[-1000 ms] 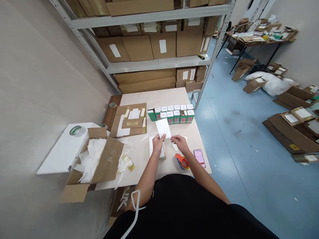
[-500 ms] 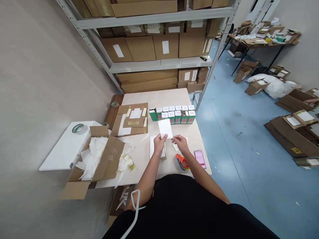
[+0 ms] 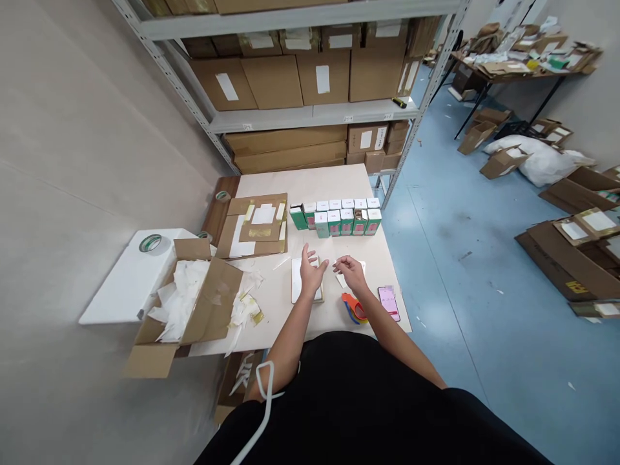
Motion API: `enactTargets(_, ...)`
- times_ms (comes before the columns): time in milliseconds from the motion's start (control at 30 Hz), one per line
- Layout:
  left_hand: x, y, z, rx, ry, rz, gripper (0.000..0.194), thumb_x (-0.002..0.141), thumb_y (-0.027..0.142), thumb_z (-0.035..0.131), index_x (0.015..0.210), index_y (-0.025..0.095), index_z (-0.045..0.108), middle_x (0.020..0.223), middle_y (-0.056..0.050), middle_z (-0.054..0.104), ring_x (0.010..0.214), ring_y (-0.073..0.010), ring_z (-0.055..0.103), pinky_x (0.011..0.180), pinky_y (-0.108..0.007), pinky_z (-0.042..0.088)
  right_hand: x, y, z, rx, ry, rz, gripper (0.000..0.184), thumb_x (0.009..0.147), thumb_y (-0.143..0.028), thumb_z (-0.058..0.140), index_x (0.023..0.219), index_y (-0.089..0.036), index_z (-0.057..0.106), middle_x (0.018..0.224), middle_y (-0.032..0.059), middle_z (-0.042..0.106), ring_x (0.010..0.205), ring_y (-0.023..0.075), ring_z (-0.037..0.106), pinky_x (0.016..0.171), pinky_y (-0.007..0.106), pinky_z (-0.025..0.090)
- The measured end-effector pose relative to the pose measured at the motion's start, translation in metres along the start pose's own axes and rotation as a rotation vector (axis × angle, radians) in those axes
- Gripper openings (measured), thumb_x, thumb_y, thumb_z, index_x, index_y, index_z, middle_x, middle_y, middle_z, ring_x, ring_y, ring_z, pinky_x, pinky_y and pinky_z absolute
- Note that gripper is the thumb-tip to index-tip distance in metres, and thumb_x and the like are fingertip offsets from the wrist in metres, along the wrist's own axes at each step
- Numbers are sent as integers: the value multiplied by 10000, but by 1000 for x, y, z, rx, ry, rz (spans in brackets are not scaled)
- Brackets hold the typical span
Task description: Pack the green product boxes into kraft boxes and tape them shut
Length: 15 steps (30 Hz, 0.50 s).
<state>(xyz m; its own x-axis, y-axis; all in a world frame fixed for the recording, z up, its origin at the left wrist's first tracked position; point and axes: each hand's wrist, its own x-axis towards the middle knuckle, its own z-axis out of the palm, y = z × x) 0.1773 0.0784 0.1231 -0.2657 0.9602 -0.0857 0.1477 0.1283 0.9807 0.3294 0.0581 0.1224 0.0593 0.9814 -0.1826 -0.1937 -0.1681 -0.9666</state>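
Observation:
My left hand (image 3: 311,272) is open above a white pad or sheet stack (image 3: 297,284), fingers stretched forward and thumb apart. No card shows in it. My right hand (image 3: 351,271) is just to the right, its fingers curled and the tips pinched together; whatever is in them is too small to make out. Beneath it lies a white paper piece (image 3: 341,280), partly covered. Orange-handled scissors (image 3: 352,302) lie by my right wrist, over something blue and yellow. A phone (image 3: 388,303) with a pink screen rests to the right.
Small green-and-white boxes (image 3: 347,223) stand in two rows beyond my hands. Flattened cardboard (image 3: 232,226) lies left of them. An open carton (image 3: 213,300) of white paper scraps and loose scraps (image 3: 245,309) are at the left. A shelf rack (image 3: 271,118) with cartons stands behind the table.
The white card that my left hand held upright no longer shows, and the left fingers have opened out. My right hand stays in nearly the same place and pose.

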Motion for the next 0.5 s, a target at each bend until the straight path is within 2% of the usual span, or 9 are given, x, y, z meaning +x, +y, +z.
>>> enactTargets(100, -3, 7, 0, 31, -249, 63, 395, 789, 422, 825, 1124, 219, 779, 1118, -108, 758, 1028, -242, 704, 843, -343, 544, -2, -4, -1, -15, -19, -21, 209, 797, -441, 715, 821, -238, 674, 786, 3, 714, 747, 181, 678, 729, 316, 507)
enactTargets(167, -4, 12, 1, 1, -389, 76, 317, 817, 463, 797, 1000, 205, 810, 1041, -101, 774, 964, -241, 719, 835, -351, 555, -2, -6, -2, -20, -35, -30, 243, 815, -477, 719, 838, -239, 679, 770, 0, 703, 760, 185, 673, 747, 324, 515)
enactTargets(200, -5, 12, 2, -13, -410, 80, 311, 820, 475, 794, 969, 204, 815, 1024, -97, 778, 948, -239, 721, 832, -351, 558, -3, -7, -2, -18, -45, -31, 258, 819, -493, 723, 844, -240, 680, 777, 1, 704, 766, 186, 671, 755, 328, 519)
enactTargets(400, -4, 6, 5, -63, -292, 41, 385, 857, 568, 737, 880, 191, 810, 874, -52, 771, 870, -217, 697, 811, -335, 554, -3, -9, -6, -12, -95, -40, 272, 817, -500, 732, 841, -241, 654, 789, 2, 701, 778, 188, 683, 770, 333, 520)
enactTargets(500, -5, 6, 5, -108, -300, -19, 516, 890, 670, 653, 852, 175, 794, 854, -57, 755, 853, -214, 685, 780, -333, 559, -2, -11, -6, -30, -82, -27, 239, 827, -469, 704, 852, -240, 639, 762, -9, 689, 721, 177, 676, 741, 328, 511)
